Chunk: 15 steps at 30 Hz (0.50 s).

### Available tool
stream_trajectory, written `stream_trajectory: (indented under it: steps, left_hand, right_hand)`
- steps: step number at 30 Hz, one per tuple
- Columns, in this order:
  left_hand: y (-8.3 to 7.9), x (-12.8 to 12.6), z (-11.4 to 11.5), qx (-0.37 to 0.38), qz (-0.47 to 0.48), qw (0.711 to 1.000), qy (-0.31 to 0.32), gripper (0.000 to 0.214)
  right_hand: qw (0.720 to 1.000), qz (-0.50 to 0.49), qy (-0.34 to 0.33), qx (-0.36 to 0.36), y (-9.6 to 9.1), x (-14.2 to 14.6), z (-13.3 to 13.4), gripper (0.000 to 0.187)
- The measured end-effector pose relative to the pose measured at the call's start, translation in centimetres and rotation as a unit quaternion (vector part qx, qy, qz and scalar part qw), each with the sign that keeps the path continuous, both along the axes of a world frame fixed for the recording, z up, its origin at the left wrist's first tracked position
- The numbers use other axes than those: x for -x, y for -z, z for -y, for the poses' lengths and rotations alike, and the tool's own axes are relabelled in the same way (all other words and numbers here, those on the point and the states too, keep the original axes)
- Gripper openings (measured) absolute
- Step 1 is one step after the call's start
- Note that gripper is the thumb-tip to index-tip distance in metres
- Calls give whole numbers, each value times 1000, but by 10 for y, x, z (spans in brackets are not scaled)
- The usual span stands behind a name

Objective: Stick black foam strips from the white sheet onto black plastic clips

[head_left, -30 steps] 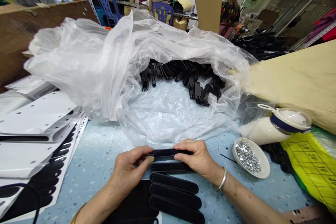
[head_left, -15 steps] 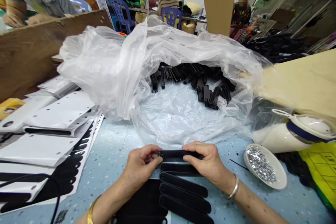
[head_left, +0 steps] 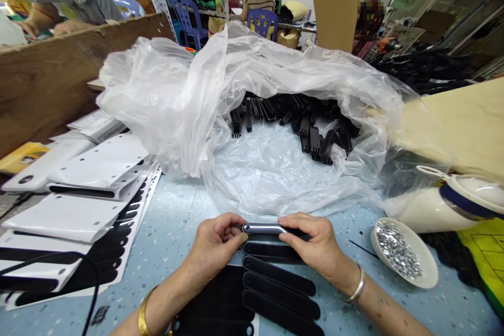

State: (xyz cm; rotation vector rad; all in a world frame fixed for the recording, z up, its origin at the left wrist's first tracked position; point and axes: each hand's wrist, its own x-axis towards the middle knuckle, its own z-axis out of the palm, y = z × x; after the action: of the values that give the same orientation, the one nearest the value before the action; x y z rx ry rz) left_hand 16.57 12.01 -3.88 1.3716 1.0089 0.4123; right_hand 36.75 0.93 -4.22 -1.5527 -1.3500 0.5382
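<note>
Both hands are at the lower centre of the frame, working on one narrow black strip (head_left: pixel 262 229), which lies level between them just above the blue speckled tabletop (head_left: pixel 177 205); whether it touches the surface cannot be determined. The left hand (head_left: pixel 220 239) pinches its left end between thumb and forefinger, remaining fingers curled. The right hand (head_left: pixel 315 241) grips its right portion, thumb on the near edge and fingertips on the far edge. The strip's upper face shows a bright sheen and a small hole near the left end.

Directly below, four loose strips (head_left: pixel 279 275) lie in a slanting stack, the top one partly hidden by the right hand. A black sheet (head_left: pixel 214 299) lies beside them at the bottom centre.

A translucent plastic bag (head_left: pixel 165 100) occupies the middle of the frame, its mouth facing the worker, with a heap of black parts (head_left: pixel 315 139) inside. At the right, a white bowl (head_left: pixel 431 270) contains small silver pieces (head_left: pixel 397 249), next to a cream container (head_left: pixel 425 207) tipped on its side. White sheets (head_left: pixel 66 212) with black strips are piled at the left. Co-workers are visible at the upper left, upper centre and upper right.
</note>
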Motion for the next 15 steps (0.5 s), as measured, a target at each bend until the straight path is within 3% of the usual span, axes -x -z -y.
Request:
stream_trajectory:
  steps: [15]
  left_hand:
    - [1, 0, 0, -15, -9, 1000, 5, 22]
  right_hand:
    - [999, 53, -4, -7, -2, 5, 0, 16]
